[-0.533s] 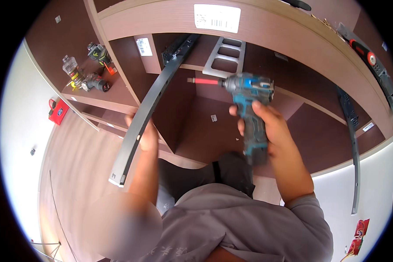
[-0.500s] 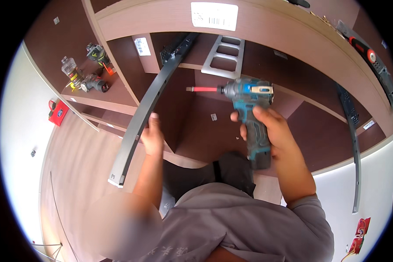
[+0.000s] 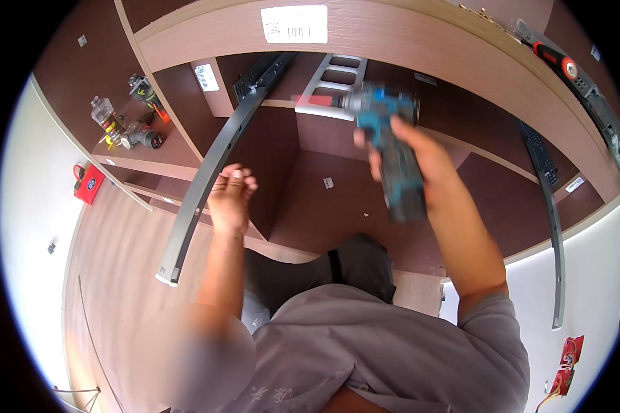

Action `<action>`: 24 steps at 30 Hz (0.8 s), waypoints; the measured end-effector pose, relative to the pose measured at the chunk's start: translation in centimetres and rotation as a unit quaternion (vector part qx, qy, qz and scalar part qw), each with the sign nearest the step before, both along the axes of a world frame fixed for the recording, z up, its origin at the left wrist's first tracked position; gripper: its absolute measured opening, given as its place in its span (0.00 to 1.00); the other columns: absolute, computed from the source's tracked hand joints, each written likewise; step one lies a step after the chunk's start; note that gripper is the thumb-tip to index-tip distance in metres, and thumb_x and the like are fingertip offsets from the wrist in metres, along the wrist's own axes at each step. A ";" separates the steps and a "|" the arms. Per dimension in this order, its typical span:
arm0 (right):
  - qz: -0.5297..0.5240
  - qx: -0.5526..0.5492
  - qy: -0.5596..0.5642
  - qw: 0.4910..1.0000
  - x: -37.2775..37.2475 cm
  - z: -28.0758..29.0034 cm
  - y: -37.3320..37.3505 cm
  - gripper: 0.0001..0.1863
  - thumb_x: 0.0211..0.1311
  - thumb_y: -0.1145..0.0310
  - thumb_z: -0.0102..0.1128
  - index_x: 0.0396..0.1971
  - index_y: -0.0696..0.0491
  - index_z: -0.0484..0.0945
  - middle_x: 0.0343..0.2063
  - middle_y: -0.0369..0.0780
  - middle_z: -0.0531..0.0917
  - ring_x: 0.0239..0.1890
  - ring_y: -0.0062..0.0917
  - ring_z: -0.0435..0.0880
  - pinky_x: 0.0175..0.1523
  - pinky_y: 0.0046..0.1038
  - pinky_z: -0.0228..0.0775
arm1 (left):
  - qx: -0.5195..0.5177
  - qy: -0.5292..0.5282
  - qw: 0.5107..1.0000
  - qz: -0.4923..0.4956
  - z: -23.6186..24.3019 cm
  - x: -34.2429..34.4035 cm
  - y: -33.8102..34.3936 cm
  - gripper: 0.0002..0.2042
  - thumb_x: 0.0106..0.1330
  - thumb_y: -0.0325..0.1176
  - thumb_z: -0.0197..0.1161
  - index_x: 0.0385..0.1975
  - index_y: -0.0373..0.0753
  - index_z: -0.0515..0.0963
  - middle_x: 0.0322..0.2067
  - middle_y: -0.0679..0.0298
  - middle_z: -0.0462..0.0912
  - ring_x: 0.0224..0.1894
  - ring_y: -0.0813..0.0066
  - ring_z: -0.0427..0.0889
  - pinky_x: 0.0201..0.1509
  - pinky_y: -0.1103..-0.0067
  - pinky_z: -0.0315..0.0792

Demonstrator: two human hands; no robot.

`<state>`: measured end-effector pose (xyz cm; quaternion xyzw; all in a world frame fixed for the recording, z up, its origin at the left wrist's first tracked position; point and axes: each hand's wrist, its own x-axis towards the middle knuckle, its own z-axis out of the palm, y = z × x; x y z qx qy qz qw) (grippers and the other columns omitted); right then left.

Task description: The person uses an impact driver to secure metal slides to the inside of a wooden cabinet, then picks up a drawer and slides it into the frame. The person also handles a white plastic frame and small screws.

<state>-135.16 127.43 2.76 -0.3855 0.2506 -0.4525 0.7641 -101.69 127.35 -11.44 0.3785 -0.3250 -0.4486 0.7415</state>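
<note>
Teal impact driver (image 3: 395,155), gripped by right hand (image 3: 430,157), now nearer cabinet's front edge (image 3: 220,36); left hand (image 3: 229,201) half-curled, contents unclear, off drawer slide (image 3: 207,168).

We look from a wide fisheye worn on the person's head, the left one of a side-by-side pair, aimed steeply down. The grey shirt (image 3: 399,344) sits close beneath us along the lower edge, and the forearms (image 3: 220,268) run up from there to the left hand (image 3: 229,203) and right hand (image 3: 430,162), a little further off. Past them we face into the open cabinet (image 3: 365,224), its front board (image 3: 393,38) bowed across the top by our lens. Our round view also takes in floor (image 3: 124,237) at left.
</note>
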 end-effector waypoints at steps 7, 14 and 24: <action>-0.128 -0.055 -0.055 0.989 6.0 4.7 -16.5 0.26 0.73 0.60 0.56 0.61 0.63 0.68 0.51 0.53 0.83 0.35 0.35 0.88 0.36 0.38 0.84 | -0.026 -0.183 0.952 0.245 -2.2 11.3 -4.1 0.11 0.74 0.37 0.62 0.47 0.37 0.75 0.28 0.69 0.76 0.29 0.81 0.75 0.32 0.80 0.71; -0.215 -0.050 -0.090 0.971 8.9 4.0 -26.9 0.27 0.72 0.58 0.58 0.62 0.61 0.68 0.52 0.55 0.81 0.36 0.37 0.89 0.35 0.39 0.85 | 0.141 -0.651 0.705 0.245 3.5 10.7 -5.2 0.14 0.64 0.37 0.66 0.40 0.32 0.79 0.28 0.45 0.84 0.35 0.45 0.86 0.39 0.62 0.77; -0.189 -0.082 -0.059 0.977 8.3 3.8 -29.6 0.28 0.72 0.57 0.59 0.63 0.61 0.68 0.53 0.56 0.80 0.36 0.38 0.89 0.35 0.39 0.85 | 0.162 -0.582 0.772 0.197 2.7 10.3 -5.2 0.14 0.67 0.38 0.63 0.44 0.33 0.80 0.37 0.43 0.87 0.46 0.48 0.88 0.48 0.65 0.78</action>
